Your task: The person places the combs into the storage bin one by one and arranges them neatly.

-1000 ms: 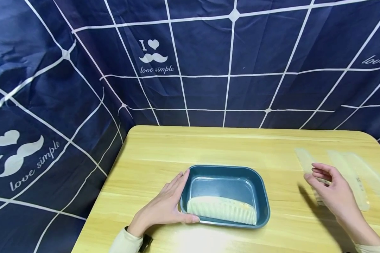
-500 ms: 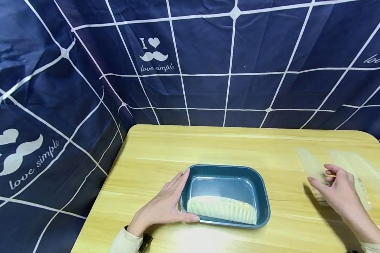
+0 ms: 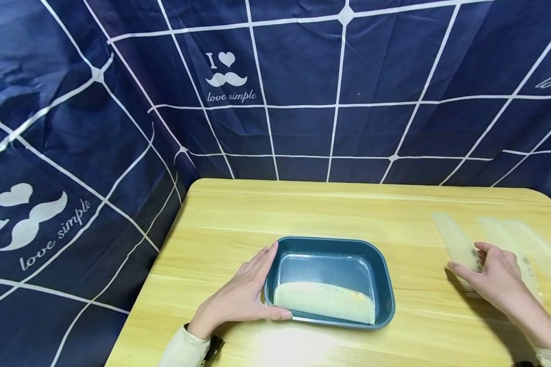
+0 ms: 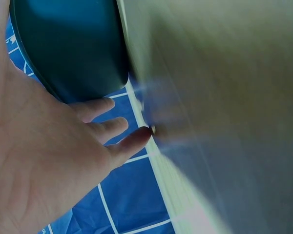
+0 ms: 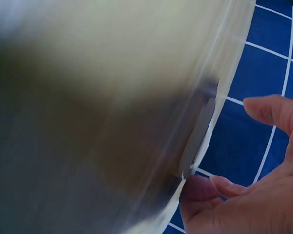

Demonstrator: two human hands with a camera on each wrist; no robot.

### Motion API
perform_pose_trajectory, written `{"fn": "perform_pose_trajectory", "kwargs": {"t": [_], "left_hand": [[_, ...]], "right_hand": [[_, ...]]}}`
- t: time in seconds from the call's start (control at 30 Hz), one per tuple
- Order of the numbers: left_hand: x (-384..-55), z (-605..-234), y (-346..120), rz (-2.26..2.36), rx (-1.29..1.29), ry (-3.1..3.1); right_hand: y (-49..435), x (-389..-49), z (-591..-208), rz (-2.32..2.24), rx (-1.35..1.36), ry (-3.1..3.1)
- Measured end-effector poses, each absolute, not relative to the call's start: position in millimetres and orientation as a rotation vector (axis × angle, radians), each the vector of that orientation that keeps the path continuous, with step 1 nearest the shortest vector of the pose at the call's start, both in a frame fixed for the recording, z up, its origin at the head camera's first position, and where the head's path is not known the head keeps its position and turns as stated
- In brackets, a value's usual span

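Note:
A dark teal rectangular box (image 3: 321, 267) stands on the table, with a pale, fine-toothed comb (image 3: 323, 302) lying along its near inner side. My left hand (image 3: 241, 293) rests against the box's near left corner, thumb at the near rim and fingers extended along the left side. To the right, my right hand (image 3: 496, 272) hovers at another translucent pale comb (image 3: 454, 238), its thumb and fingers spread apart across it. That comb's lower part is partly hidden. In the right wrist view, the comb (image 5: 198, 139) lies close to the fingertips; contact is hard to judge.
Two more translucent combs, a middle one (image 3: 498, 232) and an outer one (image 3: 539, 250), lie on the wooden table (image 3: 349, 204) at the right, close together. A dark blue cloth (image 3: 298, 132) with white lines hangs behind and to the left.
My right hand has moved slightly right and lower over the nearest comb, with thumb and fingers now straddling it. The left hand, the box and the comb inside keep their places.

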State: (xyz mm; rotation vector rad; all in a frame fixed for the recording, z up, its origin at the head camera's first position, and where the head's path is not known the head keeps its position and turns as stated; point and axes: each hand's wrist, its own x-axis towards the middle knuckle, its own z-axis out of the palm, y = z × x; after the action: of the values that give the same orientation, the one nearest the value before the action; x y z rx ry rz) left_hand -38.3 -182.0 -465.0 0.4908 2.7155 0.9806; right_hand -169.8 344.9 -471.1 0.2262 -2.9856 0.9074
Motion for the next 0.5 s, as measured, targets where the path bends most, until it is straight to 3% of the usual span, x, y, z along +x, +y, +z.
{"fn": "perform_pose_trajectory", "kwargs": {"t": [0.5], "left_hand": [[-39,-464,-182,0.977,0.485,2.710]], "right_hand": [[359,-179,-468,0.766,0.303,-3.116]]}}
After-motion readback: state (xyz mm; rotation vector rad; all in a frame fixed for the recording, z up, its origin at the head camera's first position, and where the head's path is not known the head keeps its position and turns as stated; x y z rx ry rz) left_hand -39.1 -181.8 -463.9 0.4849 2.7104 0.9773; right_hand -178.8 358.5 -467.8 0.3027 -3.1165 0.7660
